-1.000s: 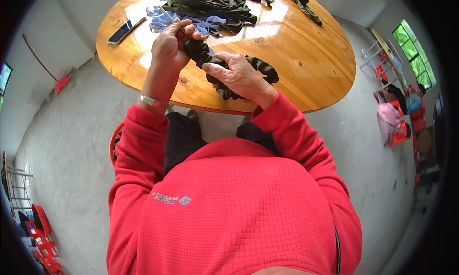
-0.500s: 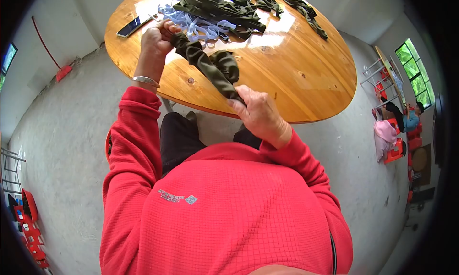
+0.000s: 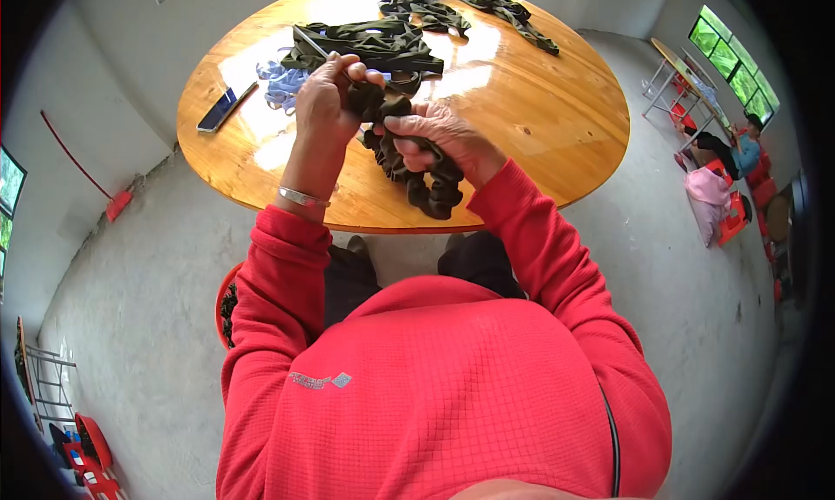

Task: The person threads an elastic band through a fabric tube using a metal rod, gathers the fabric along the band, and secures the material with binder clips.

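The counter (image 3: pixel 522 143) occupies the upper middle of the frame. On its left part lies a phone (image 3: pixel 224 109); to the right of it there are ribbons (image 3: pixel 283 86), and just beside these, a heap of cloth (image 3: pixel 374 41). Behind this heap, toward the upper right, lie other cloth strips (image 3: pixel 513 17). Before the heap, the cloth band (image 3: pixel 432 194) is between the left fingers (image 3: pixel 352 63) and the right fingers (image 3: pixel 417 161), above the counter's front edge. Below left stands a tub (image 3: pixel 221 304).

Left hand (image 3: pixel 325 100) and right hand (image 3: pixel 439 138) hold gathered dark fabric (image 3: pixel 446 173).
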The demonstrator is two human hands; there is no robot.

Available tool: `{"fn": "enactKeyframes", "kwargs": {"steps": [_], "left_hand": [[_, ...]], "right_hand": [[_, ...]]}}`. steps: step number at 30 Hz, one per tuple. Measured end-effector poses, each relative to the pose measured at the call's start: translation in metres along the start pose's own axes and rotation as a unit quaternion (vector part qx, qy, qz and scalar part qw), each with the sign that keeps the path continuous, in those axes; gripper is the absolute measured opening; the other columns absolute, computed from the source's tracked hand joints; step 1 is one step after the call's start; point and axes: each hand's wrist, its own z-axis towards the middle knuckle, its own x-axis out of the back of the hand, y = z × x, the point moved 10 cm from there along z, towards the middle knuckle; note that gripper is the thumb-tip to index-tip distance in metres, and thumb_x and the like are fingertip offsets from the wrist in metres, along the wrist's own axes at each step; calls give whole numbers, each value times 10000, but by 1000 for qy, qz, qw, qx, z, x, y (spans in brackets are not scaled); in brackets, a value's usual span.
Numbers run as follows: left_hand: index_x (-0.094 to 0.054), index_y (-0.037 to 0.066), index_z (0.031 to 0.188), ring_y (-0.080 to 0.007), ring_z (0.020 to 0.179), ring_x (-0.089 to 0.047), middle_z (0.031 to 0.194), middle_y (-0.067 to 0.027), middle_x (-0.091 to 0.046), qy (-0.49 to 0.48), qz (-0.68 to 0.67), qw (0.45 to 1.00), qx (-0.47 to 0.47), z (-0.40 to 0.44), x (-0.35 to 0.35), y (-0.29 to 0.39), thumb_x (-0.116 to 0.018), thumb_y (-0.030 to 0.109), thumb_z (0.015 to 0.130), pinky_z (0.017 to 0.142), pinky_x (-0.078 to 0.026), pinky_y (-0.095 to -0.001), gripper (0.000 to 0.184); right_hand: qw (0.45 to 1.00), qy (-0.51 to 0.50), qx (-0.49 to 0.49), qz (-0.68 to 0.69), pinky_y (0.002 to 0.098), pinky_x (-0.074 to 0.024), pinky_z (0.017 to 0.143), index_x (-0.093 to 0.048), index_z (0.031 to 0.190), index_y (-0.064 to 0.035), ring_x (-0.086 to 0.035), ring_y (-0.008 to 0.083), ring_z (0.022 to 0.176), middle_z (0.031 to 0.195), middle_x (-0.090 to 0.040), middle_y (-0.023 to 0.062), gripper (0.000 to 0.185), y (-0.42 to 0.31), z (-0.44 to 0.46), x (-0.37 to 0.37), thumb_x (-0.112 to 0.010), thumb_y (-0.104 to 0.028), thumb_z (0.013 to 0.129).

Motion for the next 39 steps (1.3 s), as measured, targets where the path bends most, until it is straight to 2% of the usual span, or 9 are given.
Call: {"fn": "enactKeyframes", "kwargs": {"steps": [3, 6, 11, 16, 21, 23, 29, 35, 39], "left_hand": [[-486, 16, 871, -228, 646, -526, 660, -60, -502, 49, 15, 999, -8, 11, 14, 22, -415, 147, 941, 715, -472, -418, 165], [-462, 9, 826, -236, 572, -491, 623, -72, -484, 149, 27, 986, -66, 5, 30, 47, -417, 76, 895, 650, -468, -400, 107], [-459, 17, 799, -222, 558, -479, 605, -58, -480, 152, 26, 986, -69, 19, 66, 65, -370, 102, 916, 642, -455, -382, 169], [-460, 41, 768, -205, 542, -455, 598, -48, -461, 157, -41, 986, -32, 19, 70, 32, -366, 147, 943, 604, -426, -363, 225], [-489, 24, 831, -195, 595, -514, 646, -51, -512, 19, -59, 998, -17, 14, 9, -3, -396, 195, 960, 586, -451, -318, 234], [-491, 20, 847, -195, 603, -510, 669, -50, -510, 55, -9, 998, -24, -1, -14, -14, -382, 213, 968, 591, -452, -319, 252], [-490, 16, 833, -182, 576, -479, 661, -44, -480, -8, 2, 1000, -23, 10, -33, -1, -360, 181, 965, 573, -418, -318, 248], [-449, 70, 736, -145, 502, -442, 588, -8, -449, 75, -29, 991, -111, 35, 21, 77, -349, 147, 947, 510, -406, -298, 245], [-433, 54, 715, -166, 497, -440, 576, -35, -443, 120, 15, 984, -131, 38, 61, 126, -320, 149, 941, 515, -390, -312, 270]], "right_hand": [[996, -73, -44, 34, 187, -301, 384, -562, 933, 17, -350, 29, 403, 539, -419, -37, 161, 15, -10, -12, -574, -136, 881], [997, -53, -29, -50, 178, -257, 368, -552, 967, 15, -314, 20, 379, 514, -383, -51, 180, 18, -17, -7, -561, -148, 891], [976, 6, -7, -216, 183, -249, 361, -550, 938, 1, -318, 11, 369, 499, -407, -50, 159, 16, -43, -15, -545, -154, 905], [923, 61, 31, -378, 201, -384, 465, -553, 904, -3, -472, 41, 502, 583, -506, -19, 153, 16, -43, -1, -543, -155, 902], [978, -9, 36, -206, 244, -492, 564, -591, 894, -31, -597, 109, 636, 805, -628, 51, 296, -13, -24, 9, -607, -326, 863], [991, 67, 23, -113, 217, -454, 485, -584, 887, -18, -576, 104, 559, 748, -617, 51, 288, -24, -20, 6, -594, -305, 876], [1000, 4, 7, 3, 207, -290, 378, -547, 881, 6, -302, 42, 345, 518, -433, -26, 249, -15, -9, 12, -533, -240, 916], [995, -58, -53, -54, 198, -302, 373, -567, 905, 14, -356, 43, 374, 510, -428, -31, 194, 8, -34, 13, -548, -180, 903], [984, -72, -91, -133, 190, -371, 395, -541, 1079, -15, -432, 48, 404, 547, -486, -15, 227, 23, -53, 23, -553, -135, 886]]}}
